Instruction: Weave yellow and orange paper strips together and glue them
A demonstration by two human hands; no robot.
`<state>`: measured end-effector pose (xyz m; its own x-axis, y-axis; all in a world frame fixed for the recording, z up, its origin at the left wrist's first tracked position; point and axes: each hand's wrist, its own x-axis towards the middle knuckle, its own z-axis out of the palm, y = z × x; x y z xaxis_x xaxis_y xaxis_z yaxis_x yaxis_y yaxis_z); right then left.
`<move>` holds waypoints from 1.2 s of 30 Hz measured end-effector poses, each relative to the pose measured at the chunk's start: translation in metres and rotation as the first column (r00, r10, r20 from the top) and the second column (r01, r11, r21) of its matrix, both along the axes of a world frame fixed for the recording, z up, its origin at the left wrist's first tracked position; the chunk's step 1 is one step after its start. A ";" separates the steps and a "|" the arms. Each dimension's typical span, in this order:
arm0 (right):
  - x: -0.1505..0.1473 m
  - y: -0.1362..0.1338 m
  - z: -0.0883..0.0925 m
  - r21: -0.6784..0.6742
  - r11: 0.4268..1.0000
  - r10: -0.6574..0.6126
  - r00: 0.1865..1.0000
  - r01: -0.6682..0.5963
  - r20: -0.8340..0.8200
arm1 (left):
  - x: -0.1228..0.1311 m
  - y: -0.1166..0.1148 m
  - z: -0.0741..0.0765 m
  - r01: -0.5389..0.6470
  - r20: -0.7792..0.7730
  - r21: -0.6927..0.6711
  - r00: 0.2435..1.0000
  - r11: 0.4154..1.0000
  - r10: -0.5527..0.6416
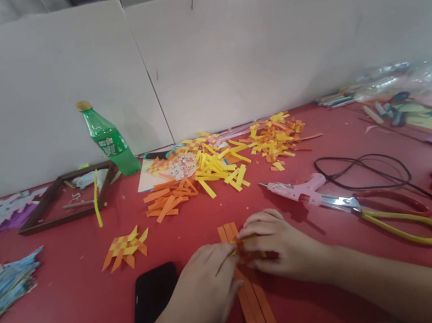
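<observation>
Three orange paper strips (pixel 252 302) lie side by side, running away from me on the red table. My left hand (pixel 208 282) is closed at their middle, with its fingertips pinching the paper. From the other side my right hand (pixel 283 244) curls its fingers over the same spot. A bit of yellow paper shows between and under the fingers, crossing the orange strips; most of it is hidden. To the left lies a woven star-like piece (pixel 126 248) of orange and yellow strips. A black phone (pixel 154 295) lies beside my left forearm.
Loose orange strips (pixel 170 197) and yellow strips (pixel 217 167) are heaped ahead. At right lie a pink glue gun (pixel 298 188) with a black cord and yellow-and-red-handled scissors (pixel 402 223). A green bottle (pixel 112 143) and wooden frame (pixel 45 200) stand near the white partition (pixel 263 47).
</observation>
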<state>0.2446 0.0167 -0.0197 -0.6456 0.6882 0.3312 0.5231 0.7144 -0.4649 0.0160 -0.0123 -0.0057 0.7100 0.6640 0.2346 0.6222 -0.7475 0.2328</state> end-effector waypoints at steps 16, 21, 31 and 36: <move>0.000 0.000 -0.001 0.058 0.998 -0.006 1.000 0.005 0.006 | -0.001 0.002 -0.003 0.101 -0.059 0.092 0.994 0.991 -0.095; 0.000 -0.001 -0.001 0.054 0.998 -0.009 1.000 0.010 -0.003 | -0.002 0.002 -0.004 0.110 -0.061 0.113 0.993 0.988 -0.103; -0.004 -0.003 0.001 0.033 0.999 -0.027 1.000 0.026 0.013 | 0.002 0.001 -0.008 0.068 -0.008 0.139 0.998 0.988 -0.068; 0.002 -0.001 0.016 0.166 0.986 0.015 1.000 -0.014 -0.003 | 0.001 -0.001 -0.005 0.057 -0.017 0.104 0.998 0.993 -0.055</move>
<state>0.2467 0.0152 -0.0035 -0.6534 0.6138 0.4432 0.5101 0.7895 -0.3413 0.0172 -0.0130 -0.0103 0.7489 0.5956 0.2905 0.5814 -0.8009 0.1432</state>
